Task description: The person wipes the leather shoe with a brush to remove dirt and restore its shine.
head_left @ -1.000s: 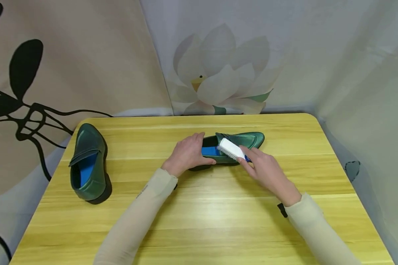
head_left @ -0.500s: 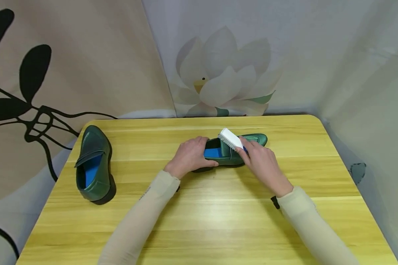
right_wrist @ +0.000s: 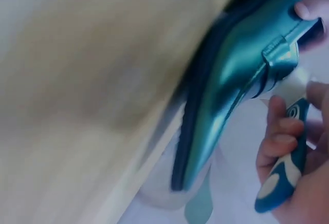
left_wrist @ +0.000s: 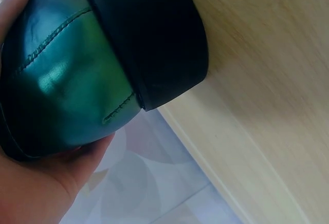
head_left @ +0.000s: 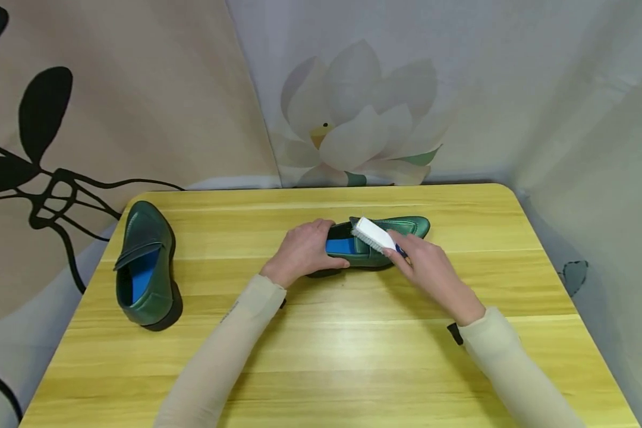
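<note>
A green loafer (head_left: 406, 226) with a blue insole lies sideways near the back of the table, toe to the right. My left hand (head_left: 302, 252) grips its heel end; the left wrist view shows the heel's stitched green leather (left_wrist: 72, 75) and black heel block (left_wrist: 154, 34) close up. In my right hand (head_left: 428, 267) is a white-headed brush (head_left: 373, 235), held over the loafer's strap with its bristles facing down and left. The right wrist view shows my fingers curled round the blue-and-white brush handle (right_wrist: 285, 178). Whether the bristles touch the leather is hard to tell.
A second green loafer (head_left: 147, 267) stands at the table's left side, toe pointing to the back. The wooden table (head_left: 353, 356) has rounded back corners. Behind it hangs a pale curtain (head_left: 192, 89) printed with a flower and dark leaves.
The brush has gone up over the strap and come back down slightly, with my right hand moving along. My left hand keeps its grip on the heel. The head view has shifted a little.
</note>
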Demonstrator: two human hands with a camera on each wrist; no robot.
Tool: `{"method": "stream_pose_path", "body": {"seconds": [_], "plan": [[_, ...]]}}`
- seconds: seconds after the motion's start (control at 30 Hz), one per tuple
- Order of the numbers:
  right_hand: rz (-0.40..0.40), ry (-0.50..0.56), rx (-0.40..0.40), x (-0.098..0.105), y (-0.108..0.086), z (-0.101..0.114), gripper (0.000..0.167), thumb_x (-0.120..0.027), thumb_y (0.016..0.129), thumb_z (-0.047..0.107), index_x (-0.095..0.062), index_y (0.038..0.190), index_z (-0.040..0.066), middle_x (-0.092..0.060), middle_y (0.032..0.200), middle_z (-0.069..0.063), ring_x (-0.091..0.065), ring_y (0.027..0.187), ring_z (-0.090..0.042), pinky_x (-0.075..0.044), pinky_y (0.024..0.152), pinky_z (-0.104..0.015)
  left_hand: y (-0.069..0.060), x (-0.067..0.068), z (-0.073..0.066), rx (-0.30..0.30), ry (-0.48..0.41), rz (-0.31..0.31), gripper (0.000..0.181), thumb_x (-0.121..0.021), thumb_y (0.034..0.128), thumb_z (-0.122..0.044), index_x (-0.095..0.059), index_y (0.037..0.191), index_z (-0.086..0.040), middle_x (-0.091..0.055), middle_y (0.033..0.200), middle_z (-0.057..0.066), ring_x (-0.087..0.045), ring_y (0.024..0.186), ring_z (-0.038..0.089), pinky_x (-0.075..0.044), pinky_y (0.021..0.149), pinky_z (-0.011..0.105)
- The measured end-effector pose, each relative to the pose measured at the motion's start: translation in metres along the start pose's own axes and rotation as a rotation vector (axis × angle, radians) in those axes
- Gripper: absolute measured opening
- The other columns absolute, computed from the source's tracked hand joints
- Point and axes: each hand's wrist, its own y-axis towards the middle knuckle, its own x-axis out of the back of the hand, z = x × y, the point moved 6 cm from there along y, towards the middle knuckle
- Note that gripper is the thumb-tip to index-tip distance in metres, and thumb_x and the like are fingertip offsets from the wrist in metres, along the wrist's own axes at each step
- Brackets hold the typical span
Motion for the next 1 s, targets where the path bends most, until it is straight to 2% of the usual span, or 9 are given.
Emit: {"method": "stream_pose_path", "body": {"seconds": [0.13, 0.23, 0.33, 0.47, 0.57, 0.67, 0.77, 0.9, 1.0], "plan": [[-0.022, -0.008, 0.092, 0.002, -0.021, -0.002, 0.051, -0.075, 0.097, 0.027, -0.063, 0.142, 0.006, -0.069, 0.098, -0.012, -0.060, 0.070, -0.020, -0.052, 0.059, -0.036, -0.001, 0.002, 0.002, -0.008, 0.017, -0.008, 0.098, -0.081, 0.0746, -0.071, -0.059, 0.141, -0.003, -0.066, 0.134, 0.014, -0.068, 0.111, 0.029, -0.058, 0.090, 0.045], [-0.021, -0.012, 0.094, 0.001, -0.023, -0.006, 0.051, -0.074, 0.098, 0.027, -0.062, 0.144, 0.009, -0.068, 0.098, -0.010, -0.057, 0.069, -0.018, -0.050, 0.059, -0.034, -0.002, 0.002, 0.001, -0.015, 0.020, -0.006, 0.098, -0.081, 0.0751, -0.071, -0.058, 0.141, -0.002, -0.066, 0.134, 0.014, -0.068, 0.111, 0.030, -0.058, 0.090, 0.045], [-0.004, -0.008, 0.026, -0.001, -0.013, -0.010, 0.051, -0.066, 0.103, 0.033, -0.058, 0.148, 0.010, -0.070, 0.107, -0.013, -0.063, 0.076, -0.024, -0.054, 0.064, -0.040, -0.001, 0.000, 0.001, -0.012, 0.006, 0.005, 0.098, -0.080, 0.0759, -0.071, -0.058, 0.142, -0.002, -0.065, 0.135, 0.015, -0.067, 0.112, 0.030, -0.057, 0.092, 0.045], [0.020, 0.006, -0.070, -0.004, 0.013, -0.012, 0.051, -0.056, 0.107, 0.040, -0.056, 0.149, 0.010, -0.070, 0.116, -0.017, -0.067, 0.088, -0.031, -0.056, 0.070, -0.049, 0.001, -0.003, -0.001, -0.003, -0.018, 0.014, 0.097, -0.081, 0.0760, -0.070, -0.057, 0.142, -0.002, -0.065, 0.135, 0.015, -0.067, 0.111, 0.029, -0.057, 0.093, 0.045], [0.023, 0.005, -0.104, -0.007, 0.032, -0.010, 0.050, -0.055, 0.108, 0.040, -0.058, 0.147, 0.008, -0.071, 0.106, -0.016, -0.064, 0.079, -0.029, -0.053, 0.064, -0.044, 0.002, -0.004, -0.002, -0.005, -0.024, 0.012, 0.096, -0.081, 0.0760, -0.069, -0.058, 0.141, -0.003, -0.065, 0.134, 0.014, -0.067, 0.110, 0.029, -0.057, 0.093, 0.044], [0.017, 0.004, -0.117, -0.009, 0.040, -0.010, 0.050, -0.056, 0.108, 0.039, -0.058, 0.146, 0.007, -0.069, 0.098, -0.014, -0.059, 0.072, -0.026, -0.049, 0.060, -0.040, 0.002, -0.005, -0.003, -0.012, -0.027, 0.013, 0.096, -0.081, 0.0764, -0.069, -0.058, 0.142, -0.002, -0.065, 0.133, 0.014, -0.067, 0.108, 0.028, -0.057, 0.092, 0.044], [0.007, 0.018, -0.106, -0.008, 0.034, -0.010, 0.050, -0.058, 0.107, 0.038, -0.059, 0.146, 0.006, -0.072, 0.106, -0.017, -0.065, 0.079, -0.029, -0.052, 0.063, -0.044, 0.002, -0.005, -0.003, -0.008, -0.029, 0.020, 0.097, -0.081, 0.0763, -0.069, -0.057, 0.142, -0.002, -0.065, 0.134, 0.014, -0.067, 0.109, 0.028, -0.057, 0.092, 0.045], [0.013, 0.042, -0.053, -0.004, 0.013, -0.008, 0.051, -0.062, 0.105, 0.036, -0.058, 0.147, 0.007, -0.071, 0.118, -0.019, -0.069, 0.091, -0.033, -0.056, 0.072, -0.049, 0.001, -0.002, -0.001, 0.002, -0.023, 0.020, 0.097, -0.081, 0.0758, -0.069, -0.057, 0.142, -0.002, -0.065, 0.135, 0.014, -0.067, 0.112, 0.029, -0.057, 0.093, 0.046], [0.031, 0.042, 0.003, -0.001, -0.005, -0.006, 0.052, -0.068, 0.102, 0.036, -0.060, 0.146, 0.010, -0.070, 0.110, -0.014, -0.066, 0.082, -0.027, -0.056, 0.070, -0.043, 0.000, 0.000, 0.000, -0.001, -0.015, 0.016, 0.098, -0.081, 0.0757, -0.070, -0.057, 0.142, -0.002, -0.064, 0.136, 0.014, -0.066, 0.114, 0.030, -0.056, 0.094, 0.045]]}}
